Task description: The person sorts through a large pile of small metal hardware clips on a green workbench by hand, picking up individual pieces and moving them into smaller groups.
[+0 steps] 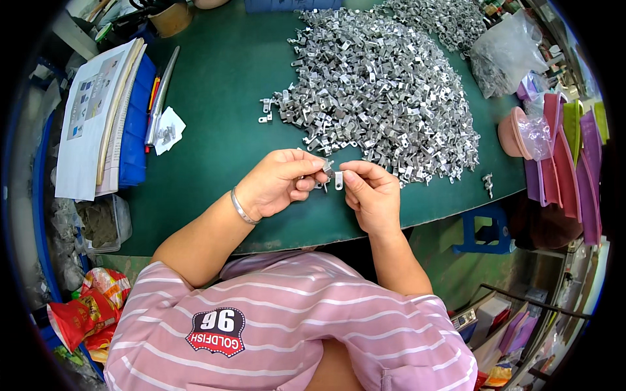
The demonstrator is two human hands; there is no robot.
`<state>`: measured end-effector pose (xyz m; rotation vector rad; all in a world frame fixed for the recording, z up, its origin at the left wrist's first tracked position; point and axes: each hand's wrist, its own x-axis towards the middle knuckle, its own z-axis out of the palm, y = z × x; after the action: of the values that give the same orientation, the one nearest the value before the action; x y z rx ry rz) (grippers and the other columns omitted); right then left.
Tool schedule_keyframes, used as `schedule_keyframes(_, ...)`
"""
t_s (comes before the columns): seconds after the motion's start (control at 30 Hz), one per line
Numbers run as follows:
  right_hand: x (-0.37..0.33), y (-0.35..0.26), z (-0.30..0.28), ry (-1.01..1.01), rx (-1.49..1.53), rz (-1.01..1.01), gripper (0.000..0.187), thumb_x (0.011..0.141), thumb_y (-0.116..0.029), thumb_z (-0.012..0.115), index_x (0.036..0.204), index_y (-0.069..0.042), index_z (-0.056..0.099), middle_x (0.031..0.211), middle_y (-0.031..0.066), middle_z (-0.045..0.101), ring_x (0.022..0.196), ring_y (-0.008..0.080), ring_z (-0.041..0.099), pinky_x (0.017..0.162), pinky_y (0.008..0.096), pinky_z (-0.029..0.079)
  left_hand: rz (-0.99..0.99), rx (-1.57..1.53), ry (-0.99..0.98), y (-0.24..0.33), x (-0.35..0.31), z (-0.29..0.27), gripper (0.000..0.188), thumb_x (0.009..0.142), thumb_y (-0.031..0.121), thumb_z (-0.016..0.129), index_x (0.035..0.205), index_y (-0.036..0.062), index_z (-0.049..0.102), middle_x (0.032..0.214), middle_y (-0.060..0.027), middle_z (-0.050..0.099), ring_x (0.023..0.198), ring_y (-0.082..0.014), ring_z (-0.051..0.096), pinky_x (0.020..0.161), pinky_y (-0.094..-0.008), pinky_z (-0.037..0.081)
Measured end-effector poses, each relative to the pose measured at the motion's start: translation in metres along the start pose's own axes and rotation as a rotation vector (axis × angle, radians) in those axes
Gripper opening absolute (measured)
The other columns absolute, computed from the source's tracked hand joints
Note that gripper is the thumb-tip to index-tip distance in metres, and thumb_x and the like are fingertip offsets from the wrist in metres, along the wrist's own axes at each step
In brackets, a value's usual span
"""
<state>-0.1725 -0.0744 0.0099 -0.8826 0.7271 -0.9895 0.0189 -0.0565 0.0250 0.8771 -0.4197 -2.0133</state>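
My left hand (282, 181), with a silver bangle at its wrist, pinches a small bent metal bracket (328, 168) between thumb and fingers. Close beside it, my right hand (373, 194) is closed on another small metal bracket (338, 180), a flat tab with a round hole hanging below the fingertips. The two pieces nearly meet; whether they touch is hard to make out. Just beyond my hands spreads a large heap of similar silver metal brackets (385, 91). A few loose brackets (265, 111) lie at the heap's left edge.
The green tabletop (215, 98) bears a blue bin with papers (134, 130) at left, beside a long metal rule (163, 91). At right are a clear plastic bag (508, 52), a pink cup (514, 133) and coloured plastic trays (567, 163). A blue stool (484, 231) stands below.
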Motion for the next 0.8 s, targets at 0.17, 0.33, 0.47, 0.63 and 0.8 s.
schedule_keyframes(0.17, 0.001, 0.003, 0.002, -0.003, -0.021, 0.002, 0.012, 0.087, -0.002, 0.061, 0.097, 0.003, 0.064, 0.064, -0.0032, 0.053, 0.048, 0.0011, 0.036, 0.041, 0.0178, 0.024, -0.054, -0.052, -0.059, 0.001, 0.0, -0.005, 0.014, 0.092, 0.012, 0.054, 0.089, -0.0002, 0.06, 0.081, -0.0053, 0.061, 0.054, -0.0017, 0.04, 0.043, -0.015, 0.033)
schedule_keyframes(0.33, 0.0, 0.002, 0.002, -0.018, -0.013, -0.005, 0.011, 0.087, -0.002, 0.061, 0.096, 0.003, 0.064, 0.066, -0.0028, 0.054, 0.048, 0.0012, 0.037, 0.041, 0.0178, 0.025, -0.108, -0.099, -0.114, 0.0, 0.002, -0.009, 0.016, 0.092, 0.011, 0.053, 0.088, -0.0027, 0.059, 0.081, -0.0052, 0.061, 0.053, -0.0011, 0.04, 0.043, -0.0145, 0.033)
schedule_keyframes(0.47, 0.001, 0.002, -0.001, -0.044, 0.013, 0.0, 0.011, 0.088, -0.002, 0.06, 0.097, 0.003, 0.062, 0.069, -0.0004, 0.056, 0.049, 0.0023, 0.039, 0.041, 0.0172, 0.027, -0.13, -0.137, -0.13, 0.0, 0.003, -0.01, 0.014, 0.092, 0.012, 0.055, 0.085, 0.0018, 0.06, 0.078, -0.0048, 0.06, 0.053, -0.0021, 0.041, 0.043, -0.0152, 0.032)
schedule_keyframes(0.63, 0.003, -0.009, 0.004, -0.041, 0.415, 0.139, 0.011, 0.087, -0.012, 0.054, 0.087, -0.001, 0.054, 0.086, 0.0126, 0.054, 0.064, 0.0133, 0.049, 0.04, 0.0189, 0.033, -0.104, -0.296, -0.042, -0.005, 0.0, -0.016, 0.017, 0.086, 0.016, 0.056, 0.08, 0.001, 0.06, 0.077, -0.0066, 0.061, 0.057, -0.0087, 0.05, 0.042, -0.0206, 0.037)
schedule_keyframes(0.8, 0.001, -0.014, -0.005, 0.053, -0.205, 0.146, 0.008, 0.082, -0.006, 0.065, 0.085, 0.0, 0.06, 0.068, 0.0041, 0.058, 0.049, 0.0098, 0.048, 0.04, 0.0208, 0.035, 0.056, 0.04, -0.015, 0.002, 0.003, -0.009, 0.014, 0.083, 0.015, 0.059, 0.084, 0.0018, 0.061, 0.077, -0.0076, 0.062, 0.065, -0.0131, 0.057, 0.051, -0.0244, 0.044)
